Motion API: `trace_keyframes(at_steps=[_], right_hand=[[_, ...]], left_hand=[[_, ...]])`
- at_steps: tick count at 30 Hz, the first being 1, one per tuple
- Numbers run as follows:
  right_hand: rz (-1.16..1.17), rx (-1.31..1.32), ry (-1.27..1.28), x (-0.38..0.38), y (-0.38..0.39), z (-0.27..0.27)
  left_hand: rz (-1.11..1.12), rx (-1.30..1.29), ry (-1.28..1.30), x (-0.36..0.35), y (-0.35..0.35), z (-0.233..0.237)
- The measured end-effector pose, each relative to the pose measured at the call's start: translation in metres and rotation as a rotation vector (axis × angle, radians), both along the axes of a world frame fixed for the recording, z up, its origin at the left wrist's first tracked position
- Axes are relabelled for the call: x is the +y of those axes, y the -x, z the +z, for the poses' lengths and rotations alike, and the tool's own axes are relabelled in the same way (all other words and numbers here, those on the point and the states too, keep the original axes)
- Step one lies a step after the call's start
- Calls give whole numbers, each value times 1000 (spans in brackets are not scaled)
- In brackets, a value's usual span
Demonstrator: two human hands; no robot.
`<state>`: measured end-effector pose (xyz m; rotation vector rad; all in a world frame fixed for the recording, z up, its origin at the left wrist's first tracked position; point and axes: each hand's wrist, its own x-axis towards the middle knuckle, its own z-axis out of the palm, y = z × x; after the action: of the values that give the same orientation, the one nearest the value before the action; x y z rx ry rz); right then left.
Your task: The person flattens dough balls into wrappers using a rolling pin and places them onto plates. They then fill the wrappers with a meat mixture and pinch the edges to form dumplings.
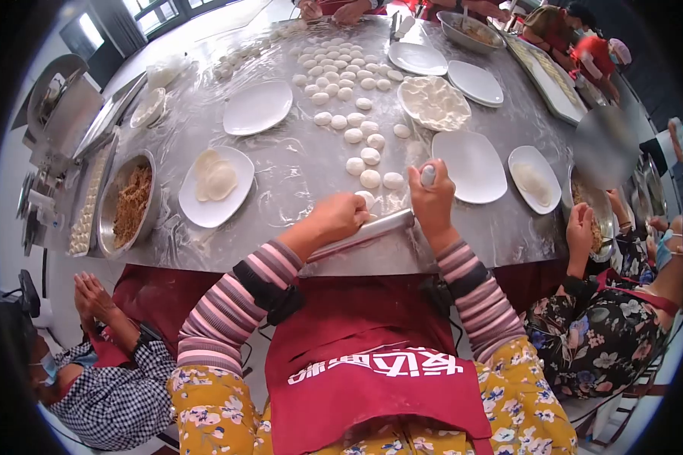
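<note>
At the table's near edge, my right hand point(432, 196) is wrapped round the grey handle point(428, 176) of a metal rolling pin point(368, 233). The pin's shiny cylinder slants down to the left, passing below my left hand point(335, 220). The left fingers are curled together, with a bit of white dough point(371, 218) at their tips, mostly hidden by the hand. Just beyond the knuckles lies a round dough piece point(365, 199). Several more dough rounds point(369, 179) trail away up the floured table.
White plates stand around: one with wrappers point(217, 182) left, a bare one point(470, 168) right, and one heaped with flour point(434, 103). Filling bowls point(153, 199) flank the table. Co-workers sit on both sides; a co-worker's hand point(580, 227) is at the right.
</note>
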<state>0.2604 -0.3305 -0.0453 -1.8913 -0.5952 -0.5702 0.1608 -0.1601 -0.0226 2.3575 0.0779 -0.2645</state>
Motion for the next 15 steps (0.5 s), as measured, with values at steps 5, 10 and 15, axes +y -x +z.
trace_keyframes(at_steps=[5,10,15], right_hand=[[-101,-156,161,-52,59,0],[-67,11,9,-28,32,0],[-44,-13,-7,-6,10,5]], left_hand=[[-86,-64,1,9,-3,-14],[-99,8,125,2,0,-14],[-81,-47,-60,-7,-12,-2]])
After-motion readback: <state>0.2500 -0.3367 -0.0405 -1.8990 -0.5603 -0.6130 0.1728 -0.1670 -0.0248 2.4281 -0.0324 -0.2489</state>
